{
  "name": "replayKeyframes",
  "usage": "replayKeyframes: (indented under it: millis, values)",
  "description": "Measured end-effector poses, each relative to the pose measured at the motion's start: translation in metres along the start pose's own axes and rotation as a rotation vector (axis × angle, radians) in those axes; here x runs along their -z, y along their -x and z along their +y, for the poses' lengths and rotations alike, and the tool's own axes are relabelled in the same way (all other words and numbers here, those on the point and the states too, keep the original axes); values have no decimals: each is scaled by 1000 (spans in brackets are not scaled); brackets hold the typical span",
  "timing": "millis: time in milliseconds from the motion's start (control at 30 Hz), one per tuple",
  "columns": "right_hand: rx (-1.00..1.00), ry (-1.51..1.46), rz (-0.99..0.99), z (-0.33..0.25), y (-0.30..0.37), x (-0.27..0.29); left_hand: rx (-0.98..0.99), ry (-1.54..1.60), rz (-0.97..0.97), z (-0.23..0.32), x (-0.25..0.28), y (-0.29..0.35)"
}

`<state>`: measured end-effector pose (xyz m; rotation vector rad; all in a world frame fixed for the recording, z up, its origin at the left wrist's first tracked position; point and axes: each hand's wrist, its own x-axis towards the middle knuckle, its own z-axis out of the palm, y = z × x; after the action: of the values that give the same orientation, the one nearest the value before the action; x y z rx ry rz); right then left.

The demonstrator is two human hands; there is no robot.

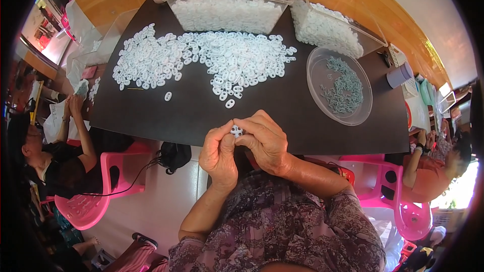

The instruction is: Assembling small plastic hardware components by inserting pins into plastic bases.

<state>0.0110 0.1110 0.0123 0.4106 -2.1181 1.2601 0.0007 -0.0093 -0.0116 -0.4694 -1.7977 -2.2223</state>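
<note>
Just past the table's near edge, my left hand point(220, 157) and my right hand point(267, 143) meet fingertip to fingertip. Between them they pinch a small white plastic piece with dark holes point(236, 131); its edges are partly covered by my fingers. Ahead of my hands, one loose white oval piece with two holes point(230, 104) lies on the dark table point(191, 113). Another white oval piece point(168, 96) sits further left. Beyond these spreads a wide pile of similar white pieces point(242, 58).
Two clear bins point(227, 14) point(330, 27) of white pieces stand at the back. To the right is a round clear tray point(313, 88) holding grey-green small parts point(345, 90), with a grey cup point(399, 75) beyond. Other people sit left and right on pink chairs point(108, 181).
</note>
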Motion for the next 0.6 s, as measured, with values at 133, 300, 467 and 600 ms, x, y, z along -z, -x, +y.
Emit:
replayKeyframes:
  millis: [133, 300, 467, 600]
  values:
    - [13, -28, 27, 0, 3, -4, 8, -5, 43, 1, -1, 5]
    - [34, -40, 50, 0, 4, -7, -9, 28, 91, -1, -4, 8]
    - [117, -13, 66, 5, 6, -9, 11, 58, 111, -4, -4, 9]
    - [119, 0, 58, 7, 6, -11, -9, 41, 108, -10, -4, 11]
